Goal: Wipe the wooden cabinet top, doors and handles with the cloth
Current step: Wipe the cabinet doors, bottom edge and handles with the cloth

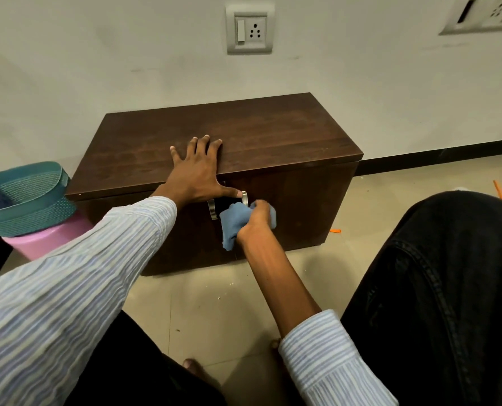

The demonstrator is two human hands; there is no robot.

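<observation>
A low dark wooden cabinet [273, 136] stands against the wall, its two doors facing me. My left hand [197, 171] lies flat with spread fingers on the front edge of the top, the thumb reaching down over the doors. My right hand [257, 219] grips a bunched blue cloth [233, 222] and holds it against the right metal handle [245, 197] where the doors meet. The left metal handle [212, 209] shows just beside the cloth. Most of the right handle is hidden by the cloth and hand.
A teal woven basket [29, 197] sits on a pink tub [47, 241] left of the cabinet. My dark-trousered knees fill the lower corners. Tiled floor [208, 306] lies in front, with small orange scraps [335, 230] at the right. Wall sockets [250, 28] are above.
</observation>
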